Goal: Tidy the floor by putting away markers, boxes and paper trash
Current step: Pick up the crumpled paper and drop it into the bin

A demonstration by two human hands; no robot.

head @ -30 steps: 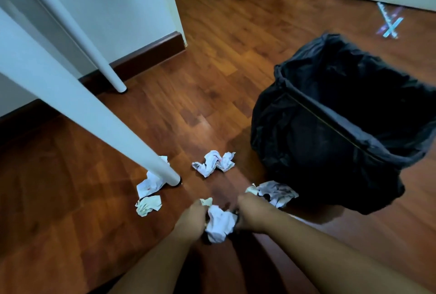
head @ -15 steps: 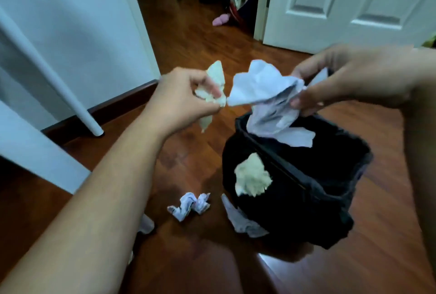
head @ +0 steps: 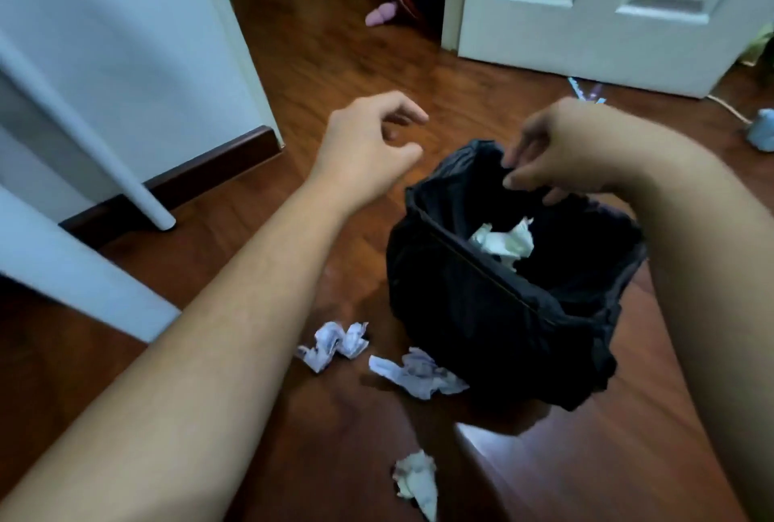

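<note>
A bin lined with a black bag [head: 473, 303] stands on the wooden floor at centre right. Crumpled white paper [head: 504, 243] lies inside it. My left hand [head: 368, 148] hovers left of the bin's rim, fingers apart and holding nothing. My right hand [head: 557, 157] hangs over the bin's far rim, fingers loosely spread and empty. Three crumpled paper balls lie on the floor in front of the bin: one [head: 335, 343] to its left, one [head: 419, 373] against its base, one [head: 416, 479] nearest to me.
White table legs [head: 104, 136] and a white wall [head: 125, 40] with dark skirting stand at the left. A white door [head: 607, 6] is behind the bin. A pink object [head: 379, 14] lies in the doorway. A cable and a pale blue object [head: 762, 130] are at the far right.
Both hands let go of their crumpled papers, which now lie in the bin. A small paper ball now lies on the floor nearest to me.
</note>
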